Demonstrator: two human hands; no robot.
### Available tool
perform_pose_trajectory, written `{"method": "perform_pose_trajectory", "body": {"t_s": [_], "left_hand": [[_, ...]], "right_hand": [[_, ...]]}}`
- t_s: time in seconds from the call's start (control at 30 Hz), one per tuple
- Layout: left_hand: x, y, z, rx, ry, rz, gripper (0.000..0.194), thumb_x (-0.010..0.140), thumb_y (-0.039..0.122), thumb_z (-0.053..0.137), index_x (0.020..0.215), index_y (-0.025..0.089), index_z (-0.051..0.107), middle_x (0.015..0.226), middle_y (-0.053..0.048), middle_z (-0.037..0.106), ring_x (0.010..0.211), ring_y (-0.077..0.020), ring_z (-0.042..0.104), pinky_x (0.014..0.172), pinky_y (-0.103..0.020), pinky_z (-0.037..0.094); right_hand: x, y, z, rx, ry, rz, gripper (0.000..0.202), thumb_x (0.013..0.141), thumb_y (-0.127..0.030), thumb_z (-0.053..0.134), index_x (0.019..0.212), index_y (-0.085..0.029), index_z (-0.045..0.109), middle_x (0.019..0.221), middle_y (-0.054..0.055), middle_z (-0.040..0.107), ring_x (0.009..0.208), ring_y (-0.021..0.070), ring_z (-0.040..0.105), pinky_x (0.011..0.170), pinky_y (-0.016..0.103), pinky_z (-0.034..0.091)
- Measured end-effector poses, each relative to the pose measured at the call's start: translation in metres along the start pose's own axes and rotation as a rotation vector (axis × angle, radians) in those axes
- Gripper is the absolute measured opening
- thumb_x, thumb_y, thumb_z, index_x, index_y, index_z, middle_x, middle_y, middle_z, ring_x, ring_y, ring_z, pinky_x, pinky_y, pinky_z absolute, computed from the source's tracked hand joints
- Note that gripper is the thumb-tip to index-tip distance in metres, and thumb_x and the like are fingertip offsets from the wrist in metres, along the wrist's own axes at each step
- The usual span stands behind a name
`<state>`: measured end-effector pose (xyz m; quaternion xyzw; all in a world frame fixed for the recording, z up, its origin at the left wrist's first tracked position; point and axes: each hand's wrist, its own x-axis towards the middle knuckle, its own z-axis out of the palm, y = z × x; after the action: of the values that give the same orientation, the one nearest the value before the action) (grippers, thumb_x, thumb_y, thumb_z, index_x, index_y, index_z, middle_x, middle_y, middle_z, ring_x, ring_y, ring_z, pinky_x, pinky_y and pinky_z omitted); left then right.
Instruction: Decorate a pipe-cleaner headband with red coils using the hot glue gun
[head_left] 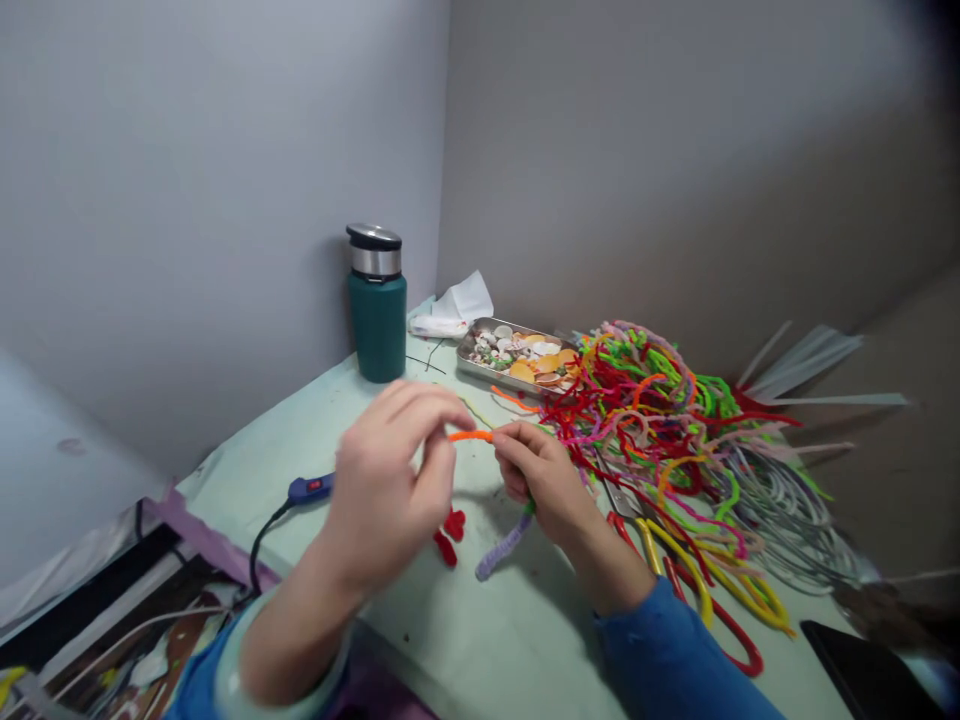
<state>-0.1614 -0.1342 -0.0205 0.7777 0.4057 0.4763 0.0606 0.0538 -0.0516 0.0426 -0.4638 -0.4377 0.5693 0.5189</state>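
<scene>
A short orange pipe cleaner (pixel 471 436) runs between my two hands above the table. My left hand (pixel 394 480), smeared by motion, closes thumb and forefinger around its left end. Its right end is pinched in my right hand (pixel 541 478). Below the right fingers hangs a thick, fuzzy lavender piece (pixel 501 548) with a bit of green at its top; how it is held is hidden by the palm. Red fuzzy pieces (pixel 454 524) lie on the table just beyond my left wrist.
A large tangle of coloured pipe cleaners (pixel 652 400) covers the right side, with red-and-yellow-handled tools (pixel 697 580) before it. Behind are a metal tray of shells (pixel 517 378) and a green bottle (pixel 379 320). A blue corded tool (pixel 309 489) lies left.
</scene>
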Motion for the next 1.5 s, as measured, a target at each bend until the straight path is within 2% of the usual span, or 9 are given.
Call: {"method": "perform_pose_trajectory", "body": {"t_s": [0.13, 0.23, 0.33, 0.6, 0.73, 0.9, 1.07, 1.3, 1.5], "left_hand": [[0.135, -0.006, 0.032, -0.206, -0.394, -0.271, 0.027, 0.085, 0.035, 0.045, 0.092, 0.018, 0.065, 0.086, -0.005, 0.066, 0.073, -0.0151, 0.059, 0.063, -0.026, 0.046], [0.166, -0.006, 0.047, -0.35, -0.538, -0.422, 0.03, 0.083, 0.038, 0.044, 0.079, 0.016, 0.064, 0.064, -0.001, 0.06, 0.055, -0.0111, 0.05, 0.052, -0.022, 0.039], [0.161, -0.009, 0.057, -0.399, -0.558, -0.466, 0.028, 0.078, 0.039, 0.049, 0.073, 0.015, 0.064, 0.06, 0.001, 0.055, 0.052, -0.0092, 0.043, 0.048, -0.02, 0.032], [0.166, -0.02, 0.083, -0.571, -0.805, -0.732, 0.031, 0.073, 0.045, 0.055, 0.074, 0.014, 0.06, 0.056, 0.004, 0.049, 0.036, -0.0039, 0.029, 0.036, -0.02, 0.02], [0.16, -0.027, 0.088, -0.565, -0.832, -0.77, 0.031, 0.072, 0.043, 0.055, 0.074, 0.013, 0.061, 0.057, 0.002, 0.053, 0.034, -0.0049, 0.035, 0.034, -0.019, 0.024], [0.159, -0.026, 0.085, -0.623, -0.847, -0.818, 0.031, 0.071, 0.043, 0.056, 0.074, 0.012, 0.062, 0.058, 0.0, 0.056, 0.036, -0.0064, 0.04, 0.034, -0.019, 0.029], [0.163, -0.025, 0.079, -0.766, -0.845, -0.86, 0.05, 0.077, 0.058, 0.045, 0.065, 0.011, 0.057, 0.059, -0.003, 0.057, 0.034, -0.0058, 0.04, 0.036, -0.021, 0.032], [0.155, -0.025, 0.078, -0.579, -0.84, -0.71, 0.031, 0.071, 0.041, 0.059, 0.077, 0.011, 0.063, 0.057, 0.001, 0.055, 0.036, -0.0044, 0.036, 0.035, -0.019, 0.025], [0.163, -0.027, 0.058, -0.901, -0.747, -0.764, 0.03, 0.069, 0.041, 0.063, 0.076, 0.012, 0.059, 0.058, 0.002, 0.054, 0.035, -0.0019, 0.033, 0.035, -0.018, 0.022]], "right_hand": [[0.001, -0.001, -0.003, 0.033, 0.011, 0.003, 0.021, 0.072, -0.035, 0.064, 0.073, -0.019, 0.05, 0.049, -0.01, 0.038, 0.037, 0.0038, 0.026, 0.035, 0.018, 0.019], [0.002, 0.001, -0.007, 0.034, 0.021, 0.013, 0.021, 0.073, -0.036, 0.063, 0.074, -0.019, 0.05, 0.05, -0.01, 0.039, 0.037, 0.0038, 0.026, 0.035, 0.018, 0.019], [0.005, 0.003, -0.012, 0.003, 0.034, 0.021, 0.022, 0.074, -0.037, 0.062, 0.074, -0.018, 0.05, 0.05, -0.009, 0.04, 0.037, 0.0037, 0.028, 0.035, 0.017, 0.02], [0.016, 0.023, -0.035, 0.156, -0.015, 0.237, 0.03, 0.08, -0.047, 0.055, 0.08, -0.017, 0.053, 0.062, -0.002, 0.056, 0.04, 0.0065, 0.045, 0.036, 0.018, 0.038], [0.017, 0.034, -0.036, 0.122, 0.002, 0.173, 0.026, 0.08, -0.042, 0.057, 0.076, -0.017, 0.052, 0.061, -0.003, 0.056, 0.039, 0.0053, 0.044, 0.036, 0.017, 0.036], [0.015, 0.041, -0.035, 0.075, 0.029, 0.142, 0.026, 0.081, -0.042, 0.058, 0.073, -0.019, 0.049, 0.055, -0.006, 0.05, 0.037, 0.004, 0.037, 0.033, 0.015, 0.03], [0.012, 0.042, -0.033, 0.037, 0.045, 0.134, 0.027, 0.078, -0.043, 0.061, 0.074, -0.019, 0.049, 0.057, -0.007, 0.049, 0.037, 0.003, 0.033, 0.032, 0.014, 0.024], [0.01, 0.038, -0.033, -0.059, 0.046, 0.091, 0.032, 0.081, -0.05, 0.054, 0.075, -0.018, 0.052, 0.055, -0.004, 0.053, 0.036, 0.0061, 0.039, 0.033, 0.016, 0.029], [0.008, 0.038, -0.03, -0.24, 0.013, 0.002, 0.03, 0.081, -0.049, 0.054, 0.078, -0.019, 0.057, 0.054, -0.003, 0.054, 0.041, 0.0095, 0.044, 0.04, 0.021, 0.034]]}}
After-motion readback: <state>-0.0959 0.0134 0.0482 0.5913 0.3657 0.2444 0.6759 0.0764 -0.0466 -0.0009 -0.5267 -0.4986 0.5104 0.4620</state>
